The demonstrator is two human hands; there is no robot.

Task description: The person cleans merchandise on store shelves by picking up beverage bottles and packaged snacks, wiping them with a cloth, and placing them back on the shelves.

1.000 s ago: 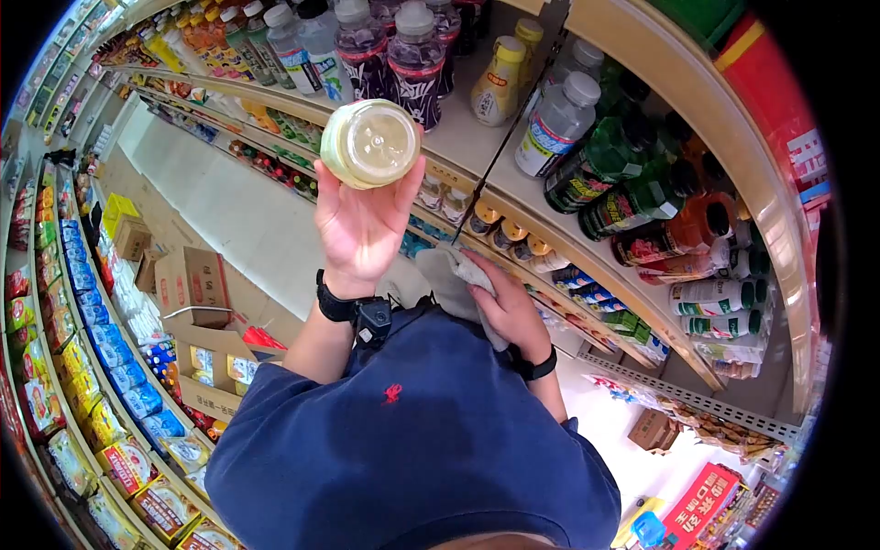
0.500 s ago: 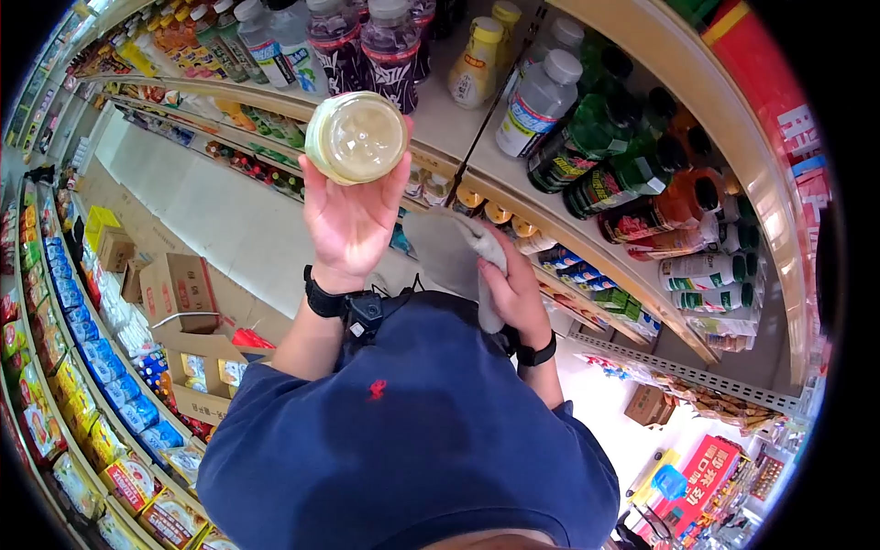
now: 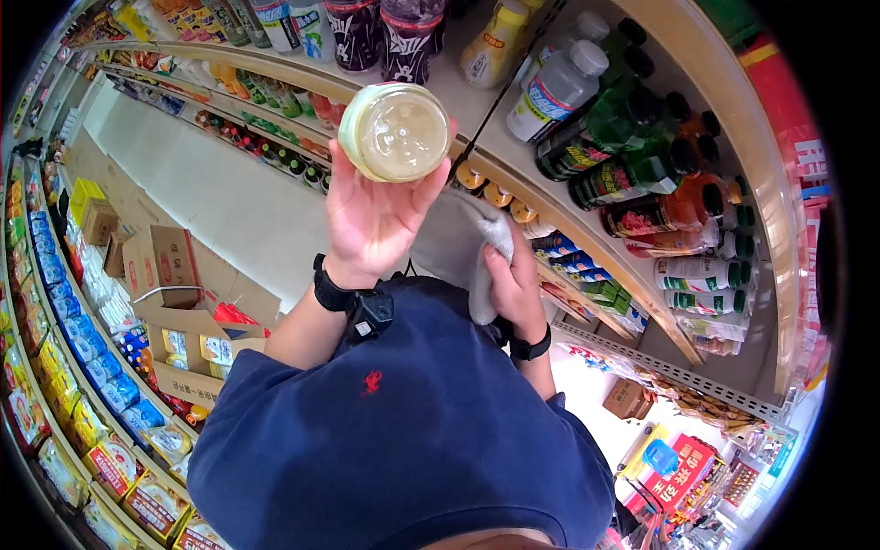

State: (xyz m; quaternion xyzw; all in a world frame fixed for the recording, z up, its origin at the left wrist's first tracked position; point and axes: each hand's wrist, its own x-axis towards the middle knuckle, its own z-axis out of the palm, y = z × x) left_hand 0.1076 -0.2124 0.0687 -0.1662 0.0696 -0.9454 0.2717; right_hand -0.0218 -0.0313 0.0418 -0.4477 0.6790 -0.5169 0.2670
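My left hand [image 3: 376, 220] is closed around a bottle [image 3: 400, 133] of pale yellowish liquid. One round end of it faces me, and I cannot see the rest of its length. The fingers and thumb grip its sides, in front of the shelf edge. A grey cloth [image 3: 483, 275] hangs folded in my right hand [image 3: 516, 291], lower and to the right. Just above the bottle, dark purple bottles [image 3: 410, 41] stand on the shelf, with a yellow-capped bottle [image 3: 495, 46] beside them.
Clear white-capped bottles [image 3: 561, 87] and dark green bottles [image 3: 623, 174] line the shelf [image 3: 513, 170] at right. Open cardboard boxes [image 3: 197, 321] sit on the left, near racks of bagged goods [image 3: 101, 367]. The pale aisle floor [image 3: 211, 179] runs between.
My left hand and the bottle sit further right and slightly lower in view. The shelves have shifted up in the picture as the camera moved. Both hands keep their holds.
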